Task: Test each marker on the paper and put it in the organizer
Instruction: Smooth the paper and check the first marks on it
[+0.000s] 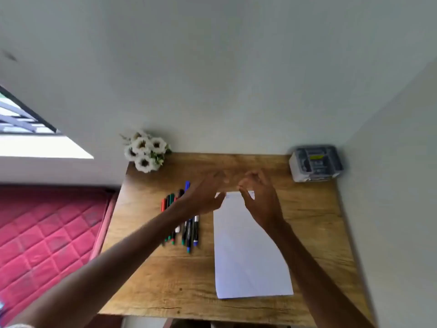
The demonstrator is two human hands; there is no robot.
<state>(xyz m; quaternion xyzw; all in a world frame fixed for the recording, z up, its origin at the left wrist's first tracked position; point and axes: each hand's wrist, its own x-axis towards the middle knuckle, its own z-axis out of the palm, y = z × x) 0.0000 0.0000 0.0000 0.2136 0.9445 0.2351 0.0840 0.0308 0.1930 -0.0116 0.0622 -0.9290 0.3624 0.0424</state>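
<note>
Markers (190, 230), slim multicoloured plastic pens, are lying centre-left, likely light, stiff, best pinched mid-barrel; left hand (203, 197) and right hand (260, 200) are hovering, fingers loosely spread, empty.

Single head-worn wide-angle view, facing forward and down.
It stands close over the worktop (165, 280), wall (236, 91) filling 12 o'clock, bed (47, 233) at 9 o'clock, left hand (203, 197) and right hand (260, 202) mid-frame.

Wooden table (170, 285): markers (191, 230), paper (248, 256), organizer (315, 163) (flowers (145, 151) too).
</note>
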